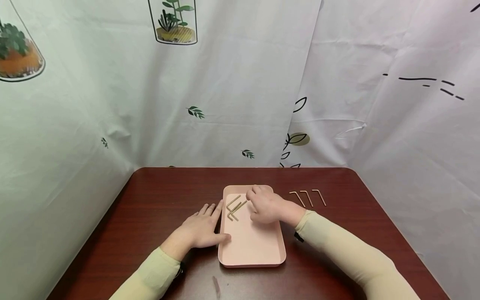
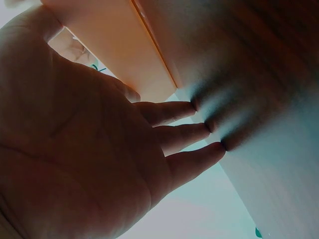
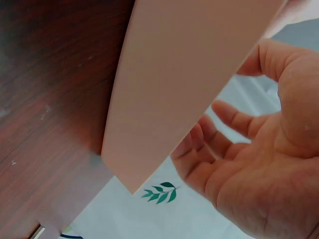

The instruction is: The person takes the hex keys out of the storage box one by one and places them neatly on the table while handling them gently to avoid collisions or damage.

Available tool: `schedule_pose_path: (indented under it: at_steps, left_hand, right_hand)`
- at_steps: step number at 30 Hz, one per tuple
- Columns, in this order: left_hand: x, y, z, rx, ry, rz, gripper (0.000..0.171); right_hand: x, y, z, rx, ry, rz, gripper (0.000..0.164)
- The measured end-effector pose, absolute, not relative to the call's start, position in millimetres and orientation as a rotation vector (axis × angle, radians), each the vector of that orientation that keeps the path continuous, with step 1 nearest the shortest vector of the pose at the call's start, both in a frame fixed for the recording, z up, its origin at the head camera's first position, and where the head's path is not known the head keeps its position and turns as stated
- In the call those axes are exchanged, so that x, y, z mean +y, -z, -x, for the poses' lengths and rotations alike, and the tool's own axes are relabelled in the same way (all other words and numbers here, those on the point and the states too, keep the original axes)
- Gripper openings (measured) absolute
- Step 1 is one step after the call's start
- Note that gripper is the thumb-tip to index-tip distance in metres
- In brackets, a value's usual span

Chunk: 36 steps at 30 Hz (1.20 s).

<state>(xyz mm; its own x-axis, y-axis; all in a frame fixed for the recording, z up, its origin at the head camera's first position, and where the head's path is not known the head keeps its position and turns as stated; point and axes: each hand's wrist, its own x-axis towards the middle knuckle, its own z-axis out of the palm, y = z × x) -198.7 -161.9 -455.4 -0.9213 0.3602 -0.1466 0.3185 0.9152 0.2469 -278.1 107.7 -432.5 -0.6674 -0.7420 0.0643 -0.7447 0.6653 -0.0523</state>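
Note:
A pale pink rectangular tray (image 1: pixel 253 250) lies on the table. Several brass-coloured L-shaped hex keys (image 1: pixel 232 215) lie overlapping in its upper left part. Flat beside the tray's left side, my left hand (image 1: pixel 200 230) has its fingers spread straight, fingertips on the tabletop, thumb over the rim. My right hand (image 1: pixel 267 206) hovers over the tray's upper right, fingers loosely bent, just right of those keys. In the right wrist view, the tray's side wall (image 3: pixel 164 84) covers some fingertips; a gap shows between thumb and fingers, and nothing is seen in them.
Three more hex keys (image 1: pixel 306 198) lie in a row on the dark red-brown table (image 1: pixel 168 187), right of the tray beyond my right wrist. White curtains (image 1: pixel 240 83) with plant prints hang behind the table and at both sides.

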Motion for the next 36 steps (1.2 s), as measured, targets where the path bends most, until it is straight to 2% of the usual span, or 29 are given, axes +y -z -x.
schedule_pose_path:
  at_steps: [16, 36]
  left_hand:
    - [-163, 453, 198, 2.891, -0.327, -0.526, 0.121]
    - [-162, 455, 198, 2.891, -0.337, -0.53, 0.121]
  right_hand:
    - [91, 437, 287, -2.764, -0.09, -1.508, 0.037]
    - [80, 445, 295, -2.831, -0.046, -1.529, 0.038]
